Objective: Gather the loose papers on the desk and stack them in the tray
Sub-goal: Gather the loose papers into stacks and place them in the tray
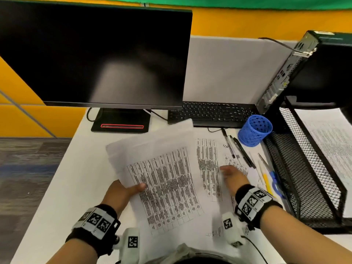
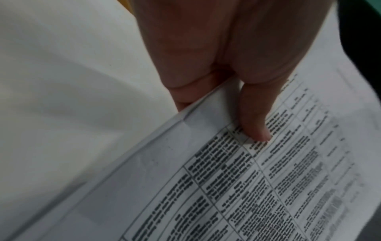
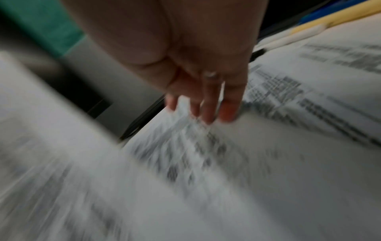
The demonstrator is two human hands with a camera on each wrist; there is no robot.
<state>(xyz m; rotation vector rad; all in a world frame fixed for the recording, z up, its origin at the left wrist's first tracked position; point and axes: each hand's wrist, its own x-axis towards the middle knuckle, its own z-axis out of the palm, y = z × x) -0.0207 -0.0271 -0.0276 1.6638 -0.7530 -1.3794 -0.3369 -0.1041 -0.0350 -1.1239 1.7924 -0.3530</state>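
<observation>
As the sheets lie now: a sheaf [image 1: 163, 180] lifted in my left hand [image 1: 123, 193], more loose sheets [image 1: 208, 164] flat on the desk [image 1: 76, 168].
Left grip: thumb on top, fingers beneath, pinching the sheaf's left edge.
Right hand [image 1: 233, 176]: fingers straight, holding nothing, tips on a flat sheet; view blurred.
Step, done well: I judge I should slide that sheet under the sheaf, square the edges, then carry all to the tray [image 1: 312, 168] at my right.
In the way: pens [image 1: 240, 149], scissors [image 1: 274, 181], blue cup [image 1: 255, 133] between papers and tray.
</observation>
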